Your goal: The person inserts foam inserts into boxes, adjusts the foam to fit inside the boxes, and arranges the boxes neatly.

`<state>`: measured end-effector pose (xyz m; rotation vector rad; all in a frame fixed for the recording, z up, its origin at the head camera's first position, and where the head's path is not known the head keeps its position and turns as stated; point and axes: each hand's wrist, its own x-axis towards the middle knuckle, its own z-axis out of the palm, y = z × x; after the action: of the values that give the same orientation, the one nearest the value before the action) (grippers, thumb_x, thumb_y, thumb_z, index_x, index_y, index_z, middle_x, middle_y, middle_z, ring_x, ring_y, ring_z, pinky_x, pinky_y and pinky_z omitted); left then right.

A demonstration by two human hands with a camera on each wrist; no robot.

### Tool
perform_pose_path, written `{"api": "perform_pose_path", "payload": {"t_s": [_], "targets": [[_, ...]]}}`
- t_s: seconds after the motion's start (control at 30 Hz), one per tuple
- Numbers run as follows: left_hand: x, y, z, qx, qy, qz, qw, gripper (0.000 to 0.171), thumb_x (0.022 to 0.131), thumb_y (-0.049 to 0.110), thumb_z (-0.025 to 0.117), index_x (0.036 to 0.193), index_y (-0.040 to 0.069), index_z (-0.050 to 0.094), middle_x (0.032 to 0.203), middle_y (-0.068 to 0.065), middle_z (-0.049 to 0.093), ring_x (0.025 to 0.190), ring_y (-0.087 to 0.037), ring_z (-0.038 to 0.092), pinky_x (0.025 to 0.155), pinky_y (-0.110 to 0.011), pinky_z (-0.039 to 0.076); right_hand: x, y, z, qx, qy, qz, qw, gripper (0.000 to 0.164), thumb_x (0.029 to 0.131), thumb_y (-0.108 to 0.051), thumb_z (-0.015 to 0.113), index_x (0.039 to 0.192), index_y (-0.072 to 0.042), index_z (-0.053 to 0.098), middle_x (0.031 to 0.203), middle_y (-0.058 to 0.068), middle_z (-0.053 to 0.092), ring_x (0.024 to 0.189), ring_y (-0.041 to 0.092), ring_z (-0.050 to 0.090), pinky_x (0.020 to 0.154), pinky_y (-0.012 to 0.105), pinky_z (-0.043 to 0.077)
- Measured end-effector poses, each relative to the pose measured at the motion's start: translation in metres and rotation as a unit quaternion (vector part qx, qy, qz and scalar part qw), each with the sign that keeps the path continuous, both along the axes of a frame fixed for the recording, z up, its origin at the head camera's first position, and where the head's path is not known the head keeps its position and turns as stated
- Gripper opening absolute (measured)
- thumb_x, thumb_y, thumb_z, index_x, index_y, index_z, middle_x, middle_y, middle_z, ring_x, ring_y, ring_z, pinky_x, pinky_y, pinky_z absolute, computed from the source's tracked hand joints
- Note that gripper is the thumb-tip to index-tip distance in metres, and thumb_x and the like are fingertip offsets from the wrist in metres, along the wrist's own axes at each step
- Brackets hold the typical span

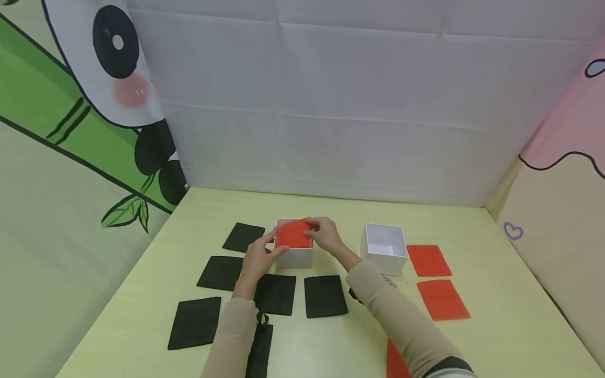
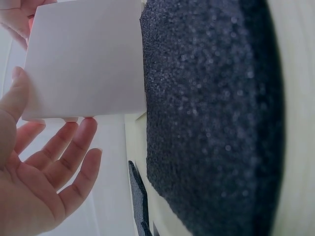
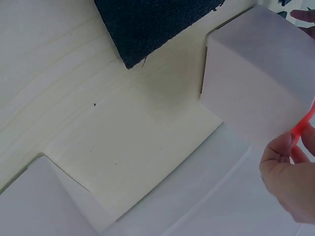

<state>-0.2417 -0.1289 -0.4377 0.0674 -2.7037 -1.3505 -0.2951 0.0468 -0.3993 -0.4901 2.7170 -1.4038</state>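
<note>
A thin red square sheet [image 1: 293, 234] lies tilted across the open top of the left white box [image 1: 294, 257]. My right hand [image 1: 324, 234] pinches the sheet's right edge between thumb and fingers at the box's far right rim. In the right wrist view, that red edge [image 3: 301, 126] shows between thumb and fingertips. My left hand [image 1: 257, 261] holds the same box at its left corner, the thumb at the near upper edge and the fingers along the left side. The left wrist view shows the fingertips [image 2: 87, 124] against the box's side.
A second white box [image 1: 384, 249], open on top, stands to the right. Two red squares [image 1: 429, 261] lie beside it, and another [image 1: 396, 362] is partly under the right sleeve. Several black foam squares [image 1: 325, 296] lie around the left box and left arm. Fabric hangs behind the table.
</note>
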Motion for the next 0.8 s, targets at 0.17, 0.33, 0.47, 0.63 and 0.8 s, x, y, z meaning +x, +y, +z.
{"api": "perform_pose_path", "payload": {"t_s": [0.17, 0.33, 0.47, 0.63, 0.8], "targets": [[0.003, -0.003, -0.001, -0.009, 0.003, -0.003, 0.9999, 0.065, 0.077, 0.030, 0.069, 0.135, 0.015, 0.042, 0.111, -0.012, 0.058, 0.071, -0.020, 0.056, 0.063, -0.029, 0.049, 0.005, -0.005, -0.003, 0.038, 0.023, 0.005, 0.999, 0.034, 0.080, -0.003, 0.064, 0.113, 0.004, 0.060, 0.090, 0.014, 0.061, 0.077, 0.023, 0.052, 0.060, 0.025, 0.044], [0.004, -0.006, -0.002, -0.008, 0.004, -0.004, 0.9999, 0.065, 0.077, 0.029, 0.069, 0.135, 0.016, 0.042, 0.111, -0.012, 0.058, 0.070, -0.020, 0.055, 0.062, -0.029, 0.048, 0.009, -0.009, -0.007, 0.057, 0.051, 0.006, 0.997, 0.034, 0.079, -0.001, 0.065, 0.113, 0.005, 0.060, 0.083, 0.010, 0.054, 0.073, 0.021, 0.046, 0.059, 0.024, 0.040], [0.004, -0.005, -0.003, -0.008, 0.007, -0.005, 0.9999, 0.065, 0.078, 0.029, 0.069, 0.134, 0.015, 0.042, 0.112, -0.013, 0.058, 0.070, -0.021, 0.056, 0.063, -0.030, 0.049, 0.011, -0.010, -0.010, 0.080, 0.083, 0.012, 0.993, 0.035, 0.079, 0.000, 0.066, 0.113, 0.005, 0.059, 0.085, 0.012, 0.051, 0.077, 0.023, 0.046, 0.065, 0.027, 0.041], [0.003, -0.004, -0.003, -0.009, 0.012, -0.006, 0.9999, 0.065, 0.078, 0.030, 0.069, 0.134, 0.014, 0.042, 0.114, -0.014, 0.057, 0.073, -0.022, 0.058, 0.065, -0.031, 0.050, 0.014, -0.010, -0.015, 0.133, 0.115, 0.022, 0.984, 0.038, 0.080, -0.008, 0.067, 0.115, 0.004, 0.059, 0.097, 0.014, 0.051, 0.089, 0.025, 0.046, 0.070, 0.028, 0.044], [0.003, -0.005, -0.003, -0.010, 0.010, -0.006, 0.9999, 0.065, 0.078, 0.030, 0.069, 0.135, 0.014, 0.042, 0.115, -0.014, 0.057, 0.072, -0.021, 0.058, 0.064, -0.031, 0.050, 0.013, -0.009, -0.018, 0.190, 0.166, 0.031, 0.967, 0.037, 0.082, -0.021, 0.066, 0.112, 0.000, 0.062, 0.101, 0.013, 0.052, 0.091, 0.023, 0.045, 0.070, 0.027, 0.043]]}}
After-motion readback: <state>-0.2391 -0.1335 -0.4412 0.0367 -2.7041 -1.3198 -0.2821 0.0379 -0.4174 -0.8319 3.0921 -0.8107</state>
